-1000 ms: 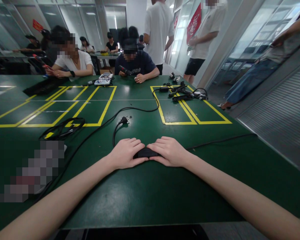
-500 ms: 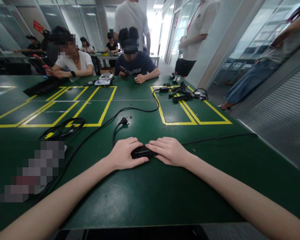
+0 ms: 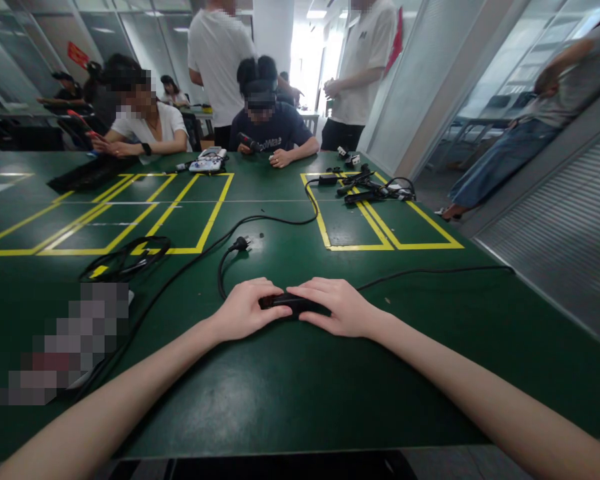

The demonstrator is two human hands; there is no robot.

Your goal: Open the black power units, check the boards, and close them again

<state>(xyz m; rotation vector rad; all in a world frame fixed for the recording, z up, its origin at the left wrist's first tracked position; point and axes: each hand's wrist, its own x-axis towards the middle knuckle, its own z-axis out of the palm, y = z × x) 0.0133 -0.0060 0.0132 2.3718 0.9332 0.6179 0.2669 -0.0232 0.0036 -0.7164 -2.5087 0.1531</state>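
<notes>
Between my hands, low over the table's middle, is a black power adapter (image 3: 295, 303). Its left end lies within my left hand (image 3: 245, 307), the thumb along the near side and the fingers over the far side. My right hand (image 3: 337, 307) grips the right end, with its thumb and fingers on either side. Past my left hand a thick black cord curves up to a plug (image 3: 241, 244) lying on the table. Beyond my right hand a thinner black cable (image 3: 430, 271) runs off toward the right edge. Fingers partly hide both adapter ends.
The green table (image 3: 260, 407) carries yellow tape outlines. Coiled black cable (image 3: 125, 259) and a blurred-out white-edged object (image 3: 80, 340) lie at left. Black adapters and cords (image 3: 365, 187) are heaped at back right. One long cord (image 3: 220, 233) crosses the middle. People sit and stand across the table.
The adapter has turned slightly and shows more of its length between my hands. The plug has slid a little left. Standing people in the background have moved.
</notes>
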